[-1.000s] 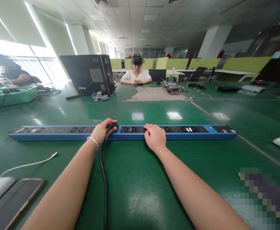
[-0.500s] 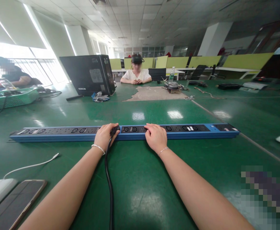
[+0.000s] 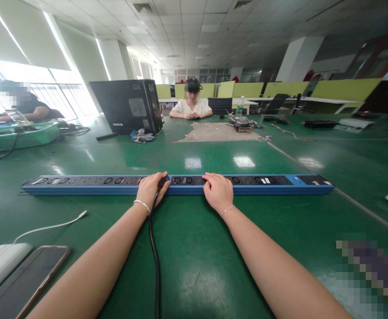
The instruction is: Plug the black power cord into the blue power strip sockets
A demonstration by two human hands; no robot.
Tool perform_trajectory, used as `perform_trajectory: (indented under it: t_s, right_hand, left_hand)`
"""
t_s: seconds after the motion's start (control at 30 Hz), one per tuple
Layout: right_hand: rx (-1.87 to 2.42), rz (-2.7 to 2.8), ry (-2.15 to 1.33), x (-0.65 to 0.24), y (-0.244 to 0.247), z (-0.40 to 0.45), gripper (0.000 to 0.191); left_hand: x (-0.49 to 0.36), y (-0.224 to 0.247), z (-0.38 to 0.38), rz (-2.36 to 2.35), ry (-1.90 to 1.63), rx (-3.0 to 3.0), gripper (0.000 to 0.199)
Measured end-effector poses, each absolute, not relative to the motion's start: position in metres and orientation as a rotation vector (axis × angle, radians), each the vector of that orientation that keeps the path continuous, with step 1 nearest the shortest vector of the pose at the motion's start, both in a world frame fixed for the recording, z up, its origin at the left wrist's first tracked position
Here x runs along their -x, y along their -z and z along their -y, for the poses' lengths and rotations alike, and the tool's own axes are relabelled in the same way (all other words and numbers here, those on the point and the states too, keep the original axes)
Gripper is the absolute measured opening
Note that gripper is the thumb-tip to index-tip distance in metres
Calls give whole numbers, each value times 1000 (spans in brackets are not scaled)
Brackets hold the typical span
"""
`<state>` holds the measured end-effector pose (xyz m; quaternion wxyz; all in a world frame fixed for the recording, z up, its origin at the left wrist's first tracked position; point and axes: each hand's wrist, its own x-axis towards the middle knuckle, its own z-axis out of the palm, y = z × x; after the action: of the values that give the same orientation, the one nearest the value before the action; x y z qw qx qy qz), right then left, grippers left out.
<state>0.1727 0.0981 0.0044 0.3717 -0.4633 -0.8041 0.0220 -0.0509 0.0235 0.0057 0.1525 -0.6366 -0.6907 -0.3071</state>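
Observation:
A long blue power strip [image 3: 90,190] with black sockets lies across the green table. My left hand [image 3: 150,189] is closed around a black power plug [image 3: 163,180] at the strip's top, left of its middle. Whether the plug's prongs sit in a socket is hidden. From the plug, a black cable [image 3: 153,248] runs down toward me. My right hand [image 3: 218,190] rests on the strip right of its middle, fingers curled over the top and wrapped on it.
A white charger [image 3: 1,268] with its cable and a phone [image 3: 30,279] lie at lower left. Farther back stand a black computer case [image 3: 123,106], gloves [image 3: 142,136] and a green basket [image 3: 24,137]. One person [image 3: 191,106] sits opposite, another [image 3: 27,104] at far left.
The whole view has shifted slightly, with the scene now a little farther right and lower. Both hands keep the same places on the strip, and the plug stays in the left hand.

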Motion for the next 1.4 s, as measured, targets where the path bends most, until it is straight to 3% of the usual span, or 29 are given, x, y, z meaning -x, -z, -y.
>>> perform_trajectory:
  t_s: [1.4]
  right_hand:
    - [1195, 2088, -82, -173, -6, -98, 32]
  left_hand:
    - [44, -6, -29, 2067, 940, 1706, 28]
